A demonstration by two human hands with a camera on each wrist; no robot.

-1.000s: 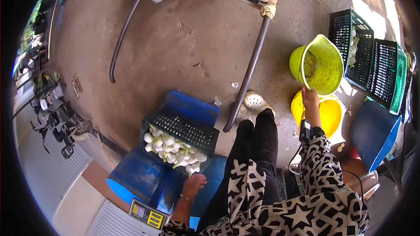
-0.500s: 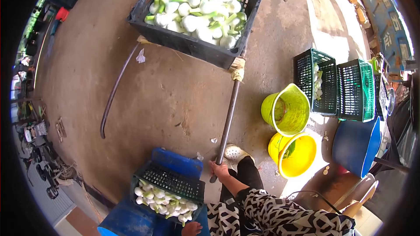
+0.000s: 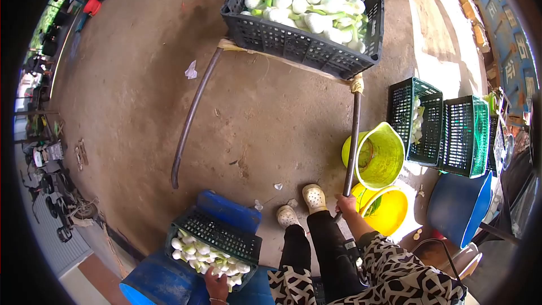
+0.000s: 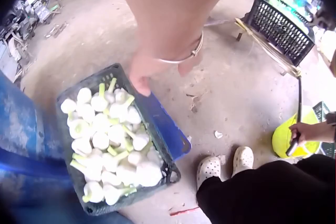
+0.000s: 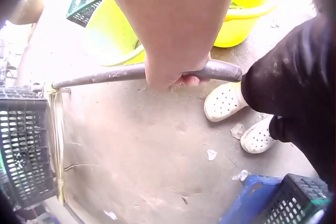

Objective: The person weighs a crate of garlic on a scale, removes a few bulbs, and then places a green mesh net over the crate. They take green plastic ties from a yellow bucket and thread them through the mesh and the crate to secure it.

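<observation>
My right hand grips the near end of a dark curved cart handle, fingers wrapped round the bar in the right wrist view. The handle reaches forward to a cart carrying a black crate heaped with white bulbs with green stems. At the lower left, my left hand is over a dark green crate of similar bulbs. In the left wrist view, its loose fingers overlap the crate's rim and hold nothing visible. A second cart handle stands free at the left.
Two yellow buckets, one upper and one lower, stand right of the gripped handle. Beyond them are green crates and a blue barrel. A blue drum lies beside the bulb crate. My feet in white clogs are between the handles.
My right hand has gone from the yellow bucket's rim to the cart handle, then swung the handle rightward. The cart and its crate shift right. My left hand moves in over the bulb crate.
</observation>
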